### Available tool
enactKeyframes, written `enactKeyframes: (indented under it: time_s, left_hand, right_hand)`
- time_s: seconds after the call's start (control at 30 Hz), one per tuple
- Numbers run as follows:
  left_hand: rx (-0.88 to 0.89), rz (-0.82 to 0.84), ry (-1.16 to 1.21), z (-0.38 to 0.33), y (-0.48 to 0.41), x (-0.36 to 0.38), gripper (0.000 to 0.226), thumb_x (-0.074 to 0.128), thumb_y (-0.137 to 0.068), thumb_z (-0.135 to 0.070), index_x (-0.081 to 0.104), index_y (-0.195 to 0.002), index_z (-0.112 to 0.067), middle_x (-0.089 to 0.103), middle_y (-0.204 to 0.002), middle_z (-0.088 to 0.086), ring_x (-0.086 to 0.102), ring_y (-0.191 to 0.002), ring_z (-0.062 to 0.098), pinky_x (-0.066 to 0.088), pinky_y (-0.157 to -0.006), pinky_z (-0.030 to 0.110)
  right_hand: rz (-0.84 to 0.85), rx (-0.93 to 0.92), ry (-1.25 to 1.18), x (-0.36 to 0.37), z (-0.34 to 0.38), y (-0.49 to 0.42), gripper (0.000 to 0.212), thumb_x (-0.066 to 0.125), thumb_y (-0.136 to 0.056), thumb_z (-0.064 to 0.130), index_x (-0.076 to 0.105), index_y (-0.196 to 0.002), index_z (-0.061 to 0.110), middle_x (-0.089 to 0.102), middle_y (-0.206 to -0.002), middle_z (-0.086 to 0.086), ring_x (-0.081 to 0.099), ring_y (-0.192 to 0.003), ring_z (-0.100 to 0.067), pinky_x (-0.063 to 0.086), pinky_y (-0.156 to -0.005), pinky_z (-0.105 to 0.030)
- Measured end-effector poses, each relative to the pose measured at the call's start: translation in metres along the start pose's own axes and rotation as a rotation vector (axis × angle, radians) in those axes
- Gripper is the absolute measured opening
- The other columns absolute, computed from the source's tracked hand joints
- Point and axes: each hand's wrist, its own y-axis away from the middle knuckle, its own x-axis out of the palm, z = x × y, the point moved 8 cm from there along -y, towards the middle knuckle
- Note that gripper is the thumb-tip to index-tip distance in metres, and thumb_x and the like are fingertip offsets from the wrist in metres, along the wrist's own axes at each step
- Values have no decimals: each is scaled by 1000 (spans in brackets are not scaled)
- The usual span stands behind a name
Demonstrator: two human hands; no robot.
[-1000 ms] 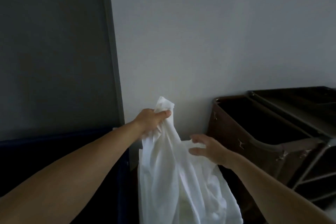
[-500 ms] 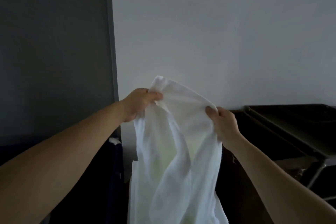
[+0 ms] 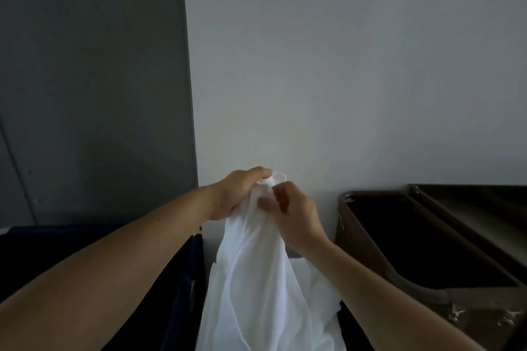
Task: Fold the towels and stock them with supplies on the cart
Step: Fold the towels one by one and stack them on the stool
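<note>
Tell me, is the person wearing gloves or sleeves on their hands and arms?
No. The left hand and right hand are bare, with no gloves, and I see no rings. The left forearm and right forearm are bare too: no sleeves, watch or bracelet in view.

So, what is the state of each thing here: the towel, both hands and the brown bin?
white towel: unfolded, bunched, hanging from both hands.
left hand: grips the towel's top end.
right hand: pinches the towel just beside the left hand.
brown bin: open at the top; the inside is dark, so its contents cannot be told.
</note>
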Motion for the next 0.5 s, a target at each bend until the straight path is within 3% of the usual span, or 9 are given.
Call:
enactKeyframes:
  time_s: [0.1,0.23,0.4,0.5]
  left_hand:
    - [-8,45,113,8,6,-2,35,49,-96,-38,55,-88,-4,52,-81,17,52,-73,27,47,-74,37]
    - [64,-34,94,9,5,-5,12,52,-96,-15,58,-93,-5,55,-90,18,52,-83,29,44,-77,40]
    - [159,-75,33,8,1,-14,17,53,-99,-19,58,-88,-7,52,-86,14,48,-80,25,41,-75,38]
    - [214,-284,-177,1,-4,-42,27,53,-98,-18,48,-73,-11,44,-76,10,42,-71,20,33,-67,32]
  right_hand:
    - [-28,-42,119,-1,5,0,13,59,-89,41,57,-82,29,66,-73,10,62,-67,-12,52,-59,-31]
    - [69,-100,235,14,17,2,36,50,-89,60,56,-102,27,69,-88,3,63,-80,-19,44,-68,-30]
    - [-7,-113,283,8,15,0,29,51,-100,42,64,-90,18,68,-86,-2,62,-81,-25,43,-69,-34]
    - [-94,9,63,-10,1,-5,27,60,-98,34,71,-92,11,64,-91,3,58,-83,-14,41,-74,-28]
